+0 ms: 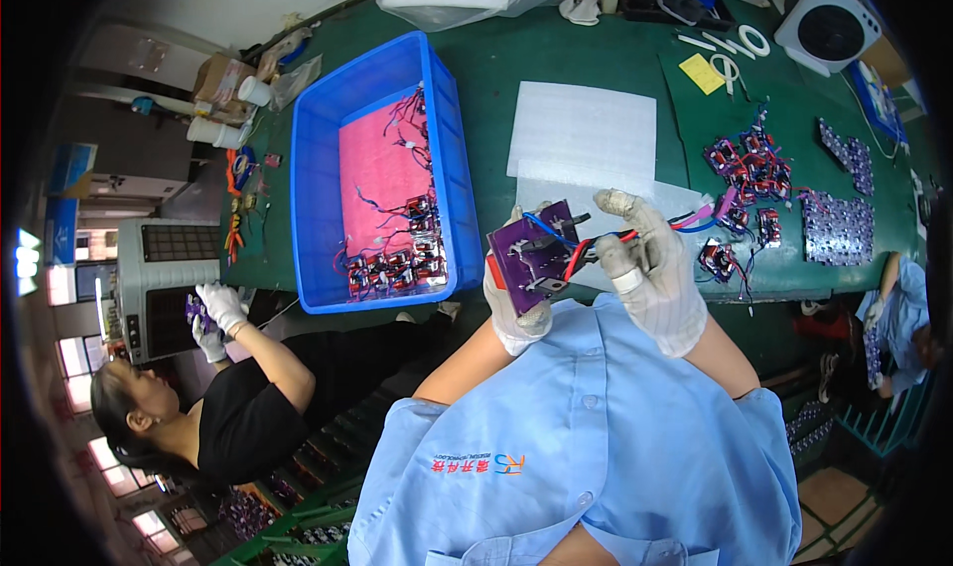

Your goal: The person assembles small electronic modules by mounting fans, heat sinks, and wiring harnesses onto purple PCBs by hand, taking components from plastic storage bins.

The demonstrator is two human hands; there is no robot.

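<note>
A purple circuit board (pixel 534 253) with a blue wire and red and black wires is held tilted in front of my chest. My left hand (pixel 518 328), in a white glove, is closed around the board from below and behind. Beside it, my gloved right hand (pixel 660 278) has its fingers curled at the wires (pixel 627 235) that run off the board to the right. Those wires pass between its thumb and fingers and reach toward a pink-purple connector (pixel 705 211). Beneath the board lie white foam sheets (pixel 584 129) on the green table (pixel 496 55).
A blue bin (pixel 457 169) at the left holds several wired boards on pink foam. To the right lie a heap of wired boards (pixel 749 169) and purple board panels (pixel 839 228). A fan (pixel 832 32) stands at the far right. Co-workers (pixel 248 397) are at both sides.
</note>
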